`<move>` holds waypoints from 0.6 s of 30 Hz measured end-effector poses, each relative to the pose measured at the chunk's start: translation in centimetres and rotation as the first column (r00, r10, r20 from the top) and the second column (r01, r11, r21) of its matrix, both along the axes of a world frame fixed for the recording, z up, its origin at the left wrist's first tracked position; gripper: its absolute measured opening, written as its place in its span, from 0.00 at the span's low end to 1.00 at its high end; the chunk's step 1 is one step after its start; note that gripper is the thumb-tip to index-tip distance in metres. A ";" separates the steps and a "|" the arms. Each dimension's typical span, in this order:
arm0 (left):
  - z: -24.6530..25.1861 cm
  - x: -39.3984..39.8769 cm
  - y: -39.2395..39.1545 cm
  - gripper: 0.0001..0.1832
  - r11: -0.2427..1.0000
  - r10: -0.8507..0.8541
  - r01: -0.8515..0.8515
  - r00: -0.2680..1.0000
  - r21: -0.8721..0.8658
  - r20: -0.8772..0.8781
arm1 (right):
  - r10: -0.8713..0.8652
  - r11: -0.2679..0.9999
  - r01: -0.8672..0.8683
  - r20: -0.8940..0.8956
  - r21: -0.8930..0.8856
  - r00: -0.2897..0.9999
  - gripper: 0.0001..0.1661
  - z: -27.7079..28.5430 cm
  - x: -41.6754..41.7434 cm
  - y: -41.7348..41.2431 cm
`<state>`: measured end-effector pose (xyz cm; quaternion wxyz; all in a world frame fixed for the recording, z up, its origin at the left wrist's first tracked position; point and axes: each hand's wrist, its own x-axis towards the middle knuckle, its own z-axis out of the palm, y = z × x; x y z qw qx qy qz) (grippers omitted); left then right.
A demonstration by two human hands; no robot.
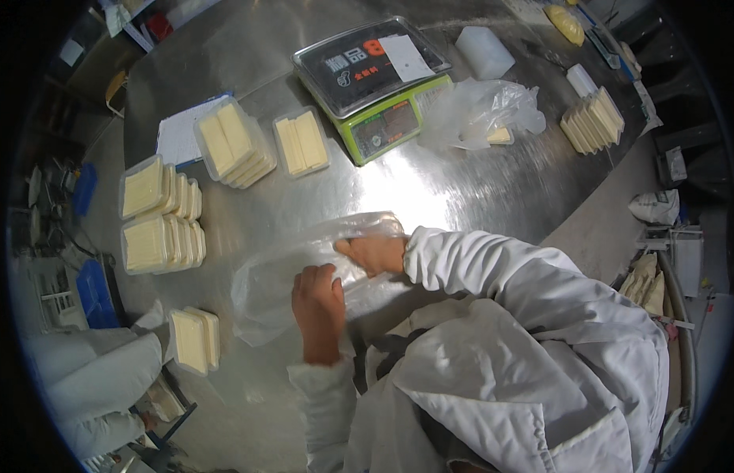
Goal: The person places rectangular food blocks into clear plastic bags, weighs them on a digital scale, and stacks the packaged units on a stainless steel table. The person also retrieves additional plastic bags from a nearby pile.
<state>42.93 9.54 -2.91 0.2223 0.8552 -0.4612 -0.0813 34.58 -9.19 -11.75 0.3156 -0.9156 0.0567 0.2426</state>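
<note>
A clear plastic bag [263, 290] lies loosely across the steel table before me. My left hand [318, 298] is at the bag's near side, its fingers curled on the film. My right hand [373, 253] reaches in from the right at the bag's right end, fingers pointing left. Film surrounds that hand; whether it is inside the bag or on top I cannot tell. Its lower fingers are hidden. To the left of the bag stand two clear trays of pale yellow strips [192, 340].
Stacked filled trays [163, 242] line the left, beside a clipboard [181, 136]. A single tray [302, 143] sits near the green scale [379, 127]. Farther right are a crumpled bag [482, 112], a white block [485, 52] and several upright trays [591, 121]. A person's white sleeve [101, 366] shows lower left.
</note>
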 end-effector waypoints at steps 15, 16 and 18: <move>-6.6 6.3 2.4 0.52 0.971 0.059 0.041 0.915 0.237 -0.398 | -0.797 0.601 0.683 0.374 0.415 0.475 0.19 8.2 16.1 -8.1; -6.0 6.2 2.2 0.51 0.958 0.072 0.041 0.924 0.285 -0.376 | -0.816 0.577 0.697 0.303 0.425 0.492 0.25 8.2 18.1 -9.2; -4.6 6.0 2.0 0.48 0.926 0.104 0.032 0.937 0.377 -0.335 | -0.842 0.530 0.718 0.181 0.452 0.508 0.35 8.4 21.8 -9.9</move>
